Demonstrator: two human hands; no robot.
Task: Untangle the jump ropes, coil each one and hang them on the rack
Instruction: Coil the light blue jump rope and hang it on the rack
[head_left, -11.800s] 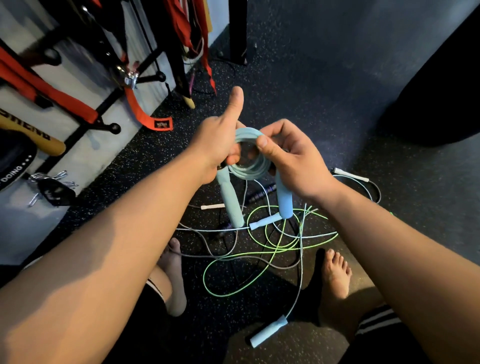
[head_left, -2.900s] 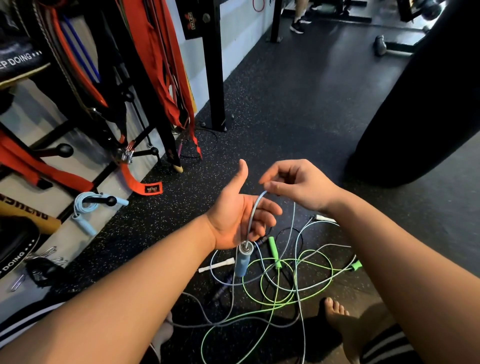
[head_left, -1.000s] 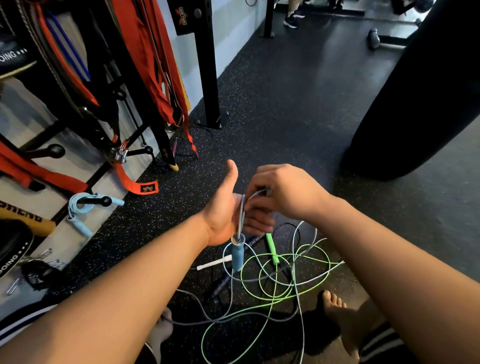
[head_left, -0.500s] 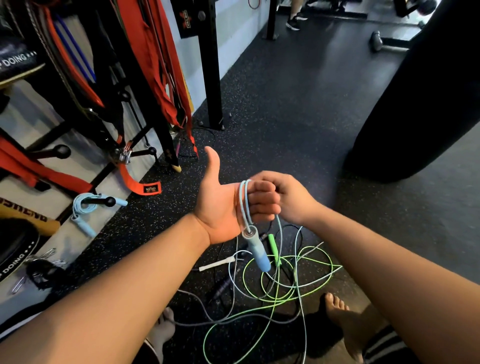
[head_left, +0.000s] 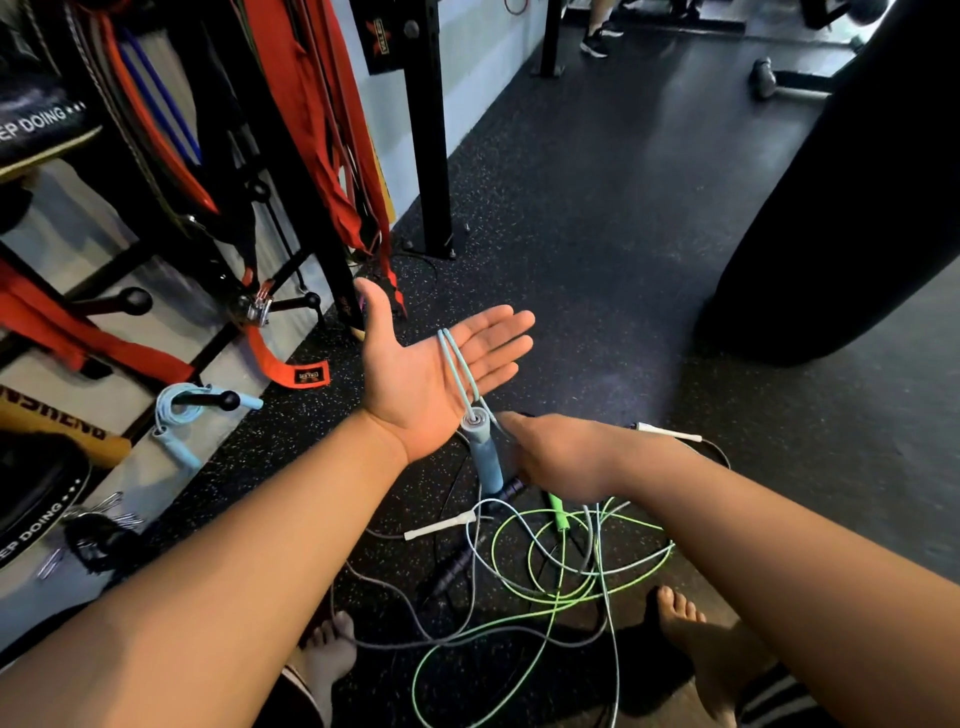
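Note:
My left hand (head_left: 415, 379) is flat, palm up, fingers spread. Two turns of a light-blue jump rope (head_left: 456, 364) lie across the palm, and its blue handle (head_left: 483, 452) hangs below the heel of the hand. My right hand (head_left: 561, 457) is just below, back toward me, pinching the same rope beside the handle. On the floor beneath lies a tangle of green rope (head_left: 545, 577) and grey and pale ropes, with a white handle (head_left: 439, 525), a green handle (head_left: 557, 509) and a black handle (head_left: 457, 566). One coiled blue rope (head_left: 179, 410) hangs on a rack peg (head_left: 208, 400).
The wall rack (head_left: 124, 301) at left carries red straps (head_left: 322, 130) and bands. A black post (head_left: 431, 156) stands behind my hands. A black punching bag (head_left: 857, 208) fills the right. My bare feet (head_left: 691, 634) rest beside the tangle. Another person's shoes are far off.
My left fingers have uncurled flat. My right hand has dropped from behind the fingers to below the palm, carrying the rope around. Earlier the first coiled rope went onto the peg.

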